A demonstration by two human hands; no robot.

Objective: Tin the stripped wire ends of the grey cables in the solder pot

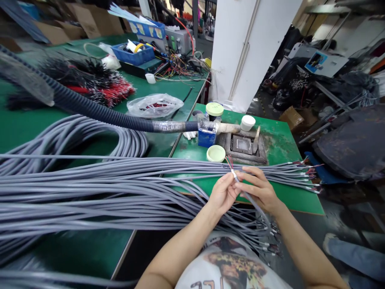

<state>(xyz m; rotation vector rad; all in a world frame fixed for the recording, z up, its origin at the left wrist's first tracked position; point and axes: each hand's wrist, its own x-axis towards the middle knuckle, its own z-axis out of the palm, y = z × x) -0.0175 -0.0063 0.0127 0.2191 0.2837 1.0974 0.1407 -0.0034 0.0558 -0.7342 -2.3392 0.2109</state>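
Both of my hands hold one grey cable [251, 200] near its stripped end, where thin coloured wires [230, 162] fan out above a white band. My left hand [224, 192] pinches the cable just below that band. From the other side, my right hand [260, 188] has its fingers closed around the cable jacket. Behind my hands a bundle of grey cables [186, 165] crosses the green table, its stripped ends lying to the right. More grey cables [150, 196] curve below my hands, with their ends hanging near my lap.
A solder pot [242, 144] with a scraper stands ahead, beside a pale green dish [215, 153], a white cup [248, 122] and a blue box [206, 137]. A dark corrugated hose [120, 120] reaches across from the left. A person's leg [355, 253] shows at lower right.
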